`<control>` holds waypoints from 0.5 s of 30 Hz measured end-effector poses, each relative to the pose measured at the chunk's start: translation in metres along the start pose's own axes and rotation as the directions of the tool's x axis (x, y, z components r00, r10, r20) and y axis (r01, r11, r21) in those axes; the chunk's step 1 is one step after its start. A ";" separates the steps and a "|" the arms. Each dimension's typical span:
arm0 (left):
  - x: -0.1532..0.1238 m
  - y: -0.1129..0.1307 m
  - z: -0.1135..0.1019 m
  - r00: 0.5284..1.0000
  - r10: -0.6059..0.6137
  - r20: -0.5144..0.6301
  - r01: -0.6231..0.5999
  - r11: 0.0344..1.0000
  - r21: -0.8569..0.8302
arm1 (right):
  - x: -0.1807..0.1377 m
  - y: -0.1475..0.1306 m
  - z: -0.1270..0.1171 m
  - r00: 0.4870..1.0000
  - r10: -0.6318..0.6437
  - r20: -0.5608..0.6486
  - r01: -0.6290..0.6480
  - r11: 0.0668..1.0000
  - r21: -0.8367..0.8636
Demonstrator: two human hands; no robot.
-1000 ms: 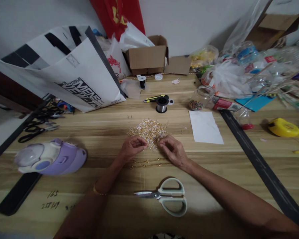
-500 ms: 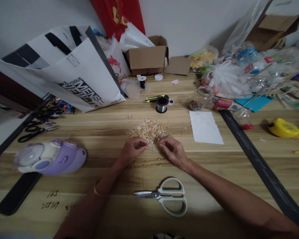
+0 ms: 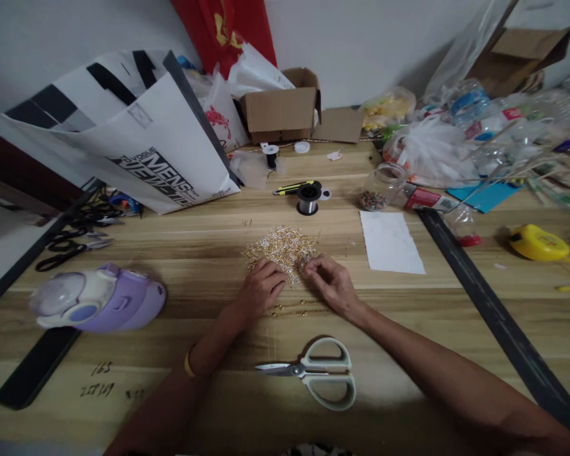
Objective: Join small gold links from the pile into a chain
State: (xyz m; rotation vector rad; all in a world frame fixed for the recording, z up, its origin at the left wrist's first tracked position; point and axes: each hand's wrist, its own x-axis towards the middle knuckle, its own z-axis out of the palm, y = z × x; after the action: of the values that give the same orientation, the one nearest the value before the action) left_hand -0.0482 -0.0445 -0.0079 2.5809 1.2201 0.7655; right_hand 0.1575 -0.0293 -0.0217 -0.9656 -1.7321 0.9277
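Observation:
A loose heap of small gold and clear beads or charms [image 3: 282, 246] lies on the wooden table in front of me. My left hand [image 3: 262, 288] rests at the heap's near left edge, its fingers curled together over the pieces. At the near right edge my right hand [image 3: 330, 282] has its thumb and forefinger pinched; whatever is between them is too small to name. Just on my side of the heap, gold chains [image 3: 297, 311] stretch sideways between the hands. Closer to me lie scissors [image 3: 330, 373] with pale handles, their blades pointing left.
Beyond the heap stand a wire spool [image 3: 308, 199] and a glass jar of beads [image 3: 377, 190]. White paper [image 3: 392, 242] lies at right, a yellow tape measure [image 3: 539, 242] farther off. At left are a purple bottle [image 3: 123, 301], black-handled scissors [image 3: 61, 253] and a large bag [image 3: 166, 139].
My left hand has turned palm-down and moved slightly right, its fingers now over the heap's near edge. The right hand stays almost in place, still pinched.

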 end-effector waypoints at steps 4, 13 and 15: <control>0.002 0.004 -0.001 0.999 -0.001 0.048 0.000 0.999 0.033 | 0.001 0.000 0.000 1.000 0.016 -0.018 -0.016 1.000 0.016; 0.003 0.004 -0.002 0.998 0.014 0.068 -0.019 0.996 0.085 | 0.001 0.001 -0.001 1.000 0.019 -0.009 -0.019 1.000 0.016; 0.003 0.003 -0.002 0.998 0.014 0.063 -0.019 0.996 0.082 | 0.001 0.001 -0.001 1.000 0.020 -0.008 -0.020 1.000 0.019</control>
State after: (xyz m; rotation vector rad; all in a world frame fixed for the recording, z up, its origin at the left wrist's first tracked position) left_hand -0.0456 -0.0444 -0.0045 2.6621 1.2386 0.6453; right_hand 0.1581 -0.0280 -0.0222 -0.9744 -1.7068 0.9508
